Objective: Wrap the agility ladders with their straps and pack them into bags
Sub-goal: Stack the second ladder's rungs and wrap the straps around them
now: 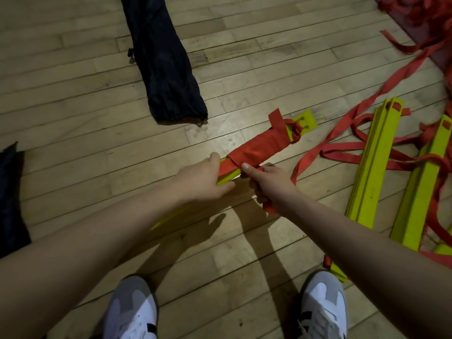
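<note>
A stack of yellow-green ladder rungs (303,122), bound round its middle with red strap (259,148), is held above the wooden floor. My left hand (200,178) grips the stack's near end from the left, thumb on top. My right hand (269,181) holds the loose red strap, thumb pressed against the wrapped part, with a strap tail hanging below the fist. A dark navy bag (161,62) lies on the floor beyond the bundle, its open end towards me.
Two more stacks of yellow rungs (374,167) with tangled red straps (342,133) lie at the right. A heap of red straps (420,13) sits at the top right. Another dark bag (11,199) is at the left edge. My two shoes (132,311) are at the bottom.
</note>
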Available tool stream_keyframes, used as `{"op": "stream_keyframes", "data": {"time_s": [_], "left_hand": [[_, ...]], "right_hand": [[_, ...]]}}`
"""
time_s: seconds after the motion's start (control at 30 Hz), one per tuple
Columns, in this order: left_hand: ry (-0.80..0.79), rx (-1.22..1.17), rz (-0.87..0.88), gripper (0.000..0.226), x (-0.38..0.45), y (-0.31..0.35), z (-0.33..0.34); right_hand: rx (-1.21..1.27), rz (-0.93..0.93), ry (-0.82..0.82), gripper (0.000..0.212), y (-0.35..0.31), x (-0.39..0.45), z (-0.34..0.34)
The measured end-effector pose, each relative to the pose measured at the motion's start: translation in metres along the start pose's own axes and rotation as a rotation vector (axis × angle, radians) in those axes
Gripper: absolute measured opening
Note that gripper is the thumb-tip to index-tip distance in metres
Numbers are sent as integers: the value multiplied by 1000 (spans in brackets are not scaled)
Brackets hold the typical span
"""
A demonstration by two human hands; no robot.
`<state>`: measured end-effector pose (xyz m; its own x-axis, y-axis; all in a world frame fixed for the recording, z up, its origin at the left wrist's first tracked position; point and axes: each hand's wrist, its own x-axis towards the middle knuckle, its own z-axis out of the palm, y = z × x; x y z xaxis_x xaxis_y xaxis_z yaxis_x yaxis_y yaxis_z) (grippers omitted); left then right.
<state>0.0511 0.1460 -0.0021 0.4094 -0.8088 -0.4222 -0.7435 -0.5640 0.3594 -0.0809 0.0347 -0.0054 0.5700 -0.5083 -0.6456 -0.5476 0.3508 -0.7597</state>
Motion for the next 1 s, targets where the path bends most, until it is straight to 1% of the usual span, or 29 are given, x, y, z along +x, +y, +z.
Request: {"op": "stream_keyframes", "data": {"time_s": [0.07, 0.13, 0.2, 0.27, 0.3, 0.37, 0.43, 0.5, 0.53, 0.6, 0.67, 0.73, 0.8, 0.9, 1.0], "left_hand": [[-65, -84, 25, 46, 2, -6, -5], [-56, -147, 66, 44, 2, -12, -10], [-60, -191, 104, 45, 1, -17, -14], [-75, -191, 111, 46, 0, -18, -16], [-59, -186, 105, 46, -1, -19, -16], [21, -186, 102, 45, -2, -18, -13], [88, -175, 96, 46, -3, -16, -9], [74, -210, 47, 49, -1, -14, -7], [37, -265, 8, 51, 0, -13, -6], [-39, -345, -42, 53, 2, -11, -5], [-53, -268, -25, 53, 3, -6, -1], [12, -111, -29, 53, 4, -3, 4], [103, -29, -55, 53, 6, -5, 7], [183, -14, -91, 50, 12, -11, 8], [218, 8, -127, 47, 16, -16, 9]], "right_hand": [[-2, 5, 10, 32, 0, 0, 0], [-37, -27, 20, 31, 1, -2, 3], [-44, -76, 65, 30, 0, -6, 7], [-49, -132, 127, 35, -1, -8, 10], [-82, -157, 153, 38, -1, -8, 11], [-165, -185, 193, 43, -2, -10, 12], [-178, -181, 191, 42, -4, -9, 12], [-97, -147, 137, 36, -6, -9, 12], [-59, -133, 106, 32, -6, -8, 12], [-71, -122, 52, 27, -4, -8, 11], [-118, -101, -28, 21, -3, -6, 9], [-148, -49, -137, 12, -6, -2, 5], [-185, 19, -228, 8, -14, 0, 0], [-190, 139, -315, 8, -21, 2, -1], [-173, 256, -354, 11, -18, 4, 0]]}}
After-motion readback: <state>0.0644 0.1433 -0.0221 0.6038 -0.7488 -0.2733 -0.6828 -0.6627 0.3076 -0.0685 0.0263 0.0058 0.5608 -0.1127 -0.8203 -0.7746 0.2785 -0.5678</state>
